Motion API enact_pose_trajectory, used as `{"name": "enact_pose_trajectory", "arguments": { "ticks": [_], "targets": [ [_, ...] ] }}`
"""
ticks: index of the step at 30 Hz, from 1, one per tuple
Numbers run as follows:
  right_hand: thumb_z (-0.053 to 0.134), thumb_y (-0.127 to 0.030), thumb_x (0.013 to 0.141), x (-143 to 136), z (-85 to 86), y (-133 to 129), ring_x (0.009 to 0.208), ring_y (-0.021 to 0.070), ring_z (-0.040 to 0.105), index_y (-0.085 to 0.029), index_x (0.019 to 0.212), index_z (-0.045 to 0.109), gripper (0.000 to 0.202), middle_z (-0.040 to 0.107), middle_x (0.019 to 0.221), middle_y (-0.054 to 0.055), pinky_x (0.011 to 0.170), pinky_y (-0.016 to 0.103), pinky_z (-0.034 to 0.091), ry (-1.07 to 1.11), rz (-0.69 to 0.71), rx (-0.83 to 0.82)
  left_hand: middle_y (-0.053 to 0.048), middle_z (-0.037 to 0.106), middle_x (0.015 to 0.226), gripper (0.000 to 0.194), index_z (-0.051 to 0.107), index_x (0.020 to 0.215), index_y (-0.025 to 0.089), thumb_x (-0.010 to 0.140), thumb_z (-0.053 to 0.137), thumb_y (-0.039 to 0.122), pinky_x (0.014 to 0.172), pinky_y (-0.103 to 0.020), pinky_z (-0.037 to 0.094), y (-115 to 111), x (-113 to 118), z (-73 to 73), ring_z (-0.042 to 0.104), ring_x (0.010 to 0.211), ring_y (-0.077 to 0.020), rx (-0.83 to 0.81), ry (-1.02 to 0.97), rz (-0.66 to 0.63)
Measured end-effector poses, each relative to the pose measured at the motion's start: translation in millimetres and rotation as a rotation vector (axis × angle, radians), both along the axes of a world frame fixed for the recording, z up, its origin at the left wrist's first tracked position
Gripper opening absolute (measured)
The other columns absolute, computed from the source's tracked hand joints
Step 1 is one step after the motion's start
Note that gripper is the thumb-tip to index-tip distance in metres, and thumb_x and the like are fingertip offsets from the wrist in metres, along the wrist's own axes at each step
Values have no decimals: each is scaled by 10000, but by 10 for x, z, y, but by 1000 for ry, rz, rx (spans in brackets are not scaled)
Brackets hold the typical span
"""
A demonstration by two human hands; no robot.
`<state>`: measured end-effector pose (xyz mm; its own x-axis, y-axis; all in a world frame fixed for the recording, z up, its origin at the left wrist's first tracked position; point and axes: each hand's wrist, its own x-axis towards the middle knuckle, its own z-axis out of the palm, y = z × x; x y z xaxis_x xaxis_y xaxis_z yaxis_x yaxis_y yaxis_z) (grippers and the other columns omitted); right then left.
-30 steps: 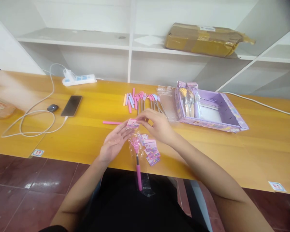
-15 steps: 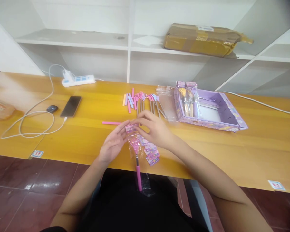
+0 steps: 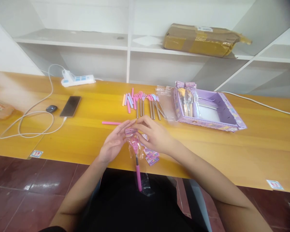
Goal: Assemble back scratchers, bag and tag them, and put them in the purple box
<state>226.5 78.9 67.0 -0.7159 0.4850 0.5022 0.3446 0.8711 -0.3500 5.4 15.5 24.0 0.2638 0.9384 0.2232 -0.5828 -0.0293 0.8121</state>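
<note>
The left hand (image 3: 111,145) and right hand (image 3: 157,133) meet at the printed card (image 3: 130,131) atop the bagged pink scratcher (image 3: 138,177), which overhangs the counter (image 3: 219,154); whether either grip clasps it cannot be told. The card's lettering is illegible; a sticker (image 3: 36,153) seems to read "39".

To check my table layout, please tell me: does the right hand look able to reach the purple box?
Probably yes: the purple box sits farther right on the table, with bare tabletop between it and the right hand, though that hand is at the printed card.
</note>
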Motion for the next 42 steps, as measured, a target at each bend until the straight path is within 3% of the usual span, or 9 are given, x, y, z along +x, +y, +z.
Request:
{"name": "enact_pose_trajectory", "arguments": {
  "ticks": [6,10,17,25,33,42],
  "targets": [
    [576,-204,1038,-22,-42,-20,1018,243,651,-243,1286,677,270,534,1299,146,836,449,631,-27,-24,-8,-116,462,1711,711,573,1562,235,865,691,314,1265,-517,372,-11,4,14,388,1591,-367,9,14,-11],
    [569,-180,1038,-17,-34,0,1127,262,666,-248,1307,675,297,446,1494,173,897,491,640,41,-63,-31,-116,474,1700,717,567,1566,237,866,695,318,1270,-519,372,-13,8,10,411,1574,-367,13,11,-12],
    [531,-158,1059,-4,20,21,1376,262,618,-263,1402,645,376,622,1466,113,1155,505,550,142,16,-129,-92,466,1696,704,569,1552,290,869,729,338,1254,-527,405,-15,7,-15,411,1569,-379,3,60,25],
    [554,-157,1044,28,15,-16,1250,292,658,-269,1416,651,401,701,1367,104,1067,578,557,163,2,-47,-105,588,1584,906,294,1664,406,910,764,230,1231,-556,397,-35,21,-70,556,1466,-326,-71,66,-3],
    [590,-128,1020,108,-130,-79,1236,288,661,-213,1354,673,355,724,1313,123,1042,534,596,115,48,-16,-125,612,1546,554,611,1470,269,933,748,245,1211,-498,410,-9,35,-133,557,1445,-334,-101,136,-63],
    [581,-124,1018,135,-177,-113,1131,277,687,-208,1340,670,344,748,1234,117,955,505,630,101,68,47,-112,689,1451,448,704,1390,248,945,761,255,1168,-454,454,0,37,-128,591,1410,-327,-105,171,-15]
  ]
}}
